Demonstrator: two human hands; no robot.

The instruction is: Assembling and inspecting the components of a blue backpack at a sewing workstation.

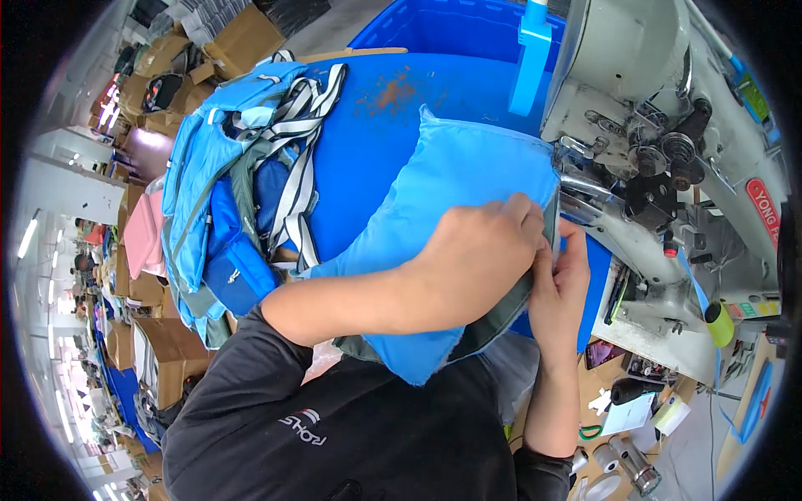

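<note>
— Taking the left hand (476, 259) as centre, where's passing room?
— Eleven o'clock, low across the blue tabletop (376, 138).
— And the obstacles?
— Sewing machine (647, 154) at two, blue post (526, 71) at twelve, strapped fabric pile (188, 200) at nine.

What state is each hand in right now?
Left hand: closed on the light-blue fabric near its edge.
Right hand: at that edge; grip can't be told.

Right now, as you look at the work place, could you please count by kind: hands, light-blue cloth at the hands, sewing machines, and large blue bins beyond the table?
Hands: 2 (left hand, right hand)
Light-blue cloth: 1
Sewing machine: 1
Large blue bin: 1
Total: 5
</note>
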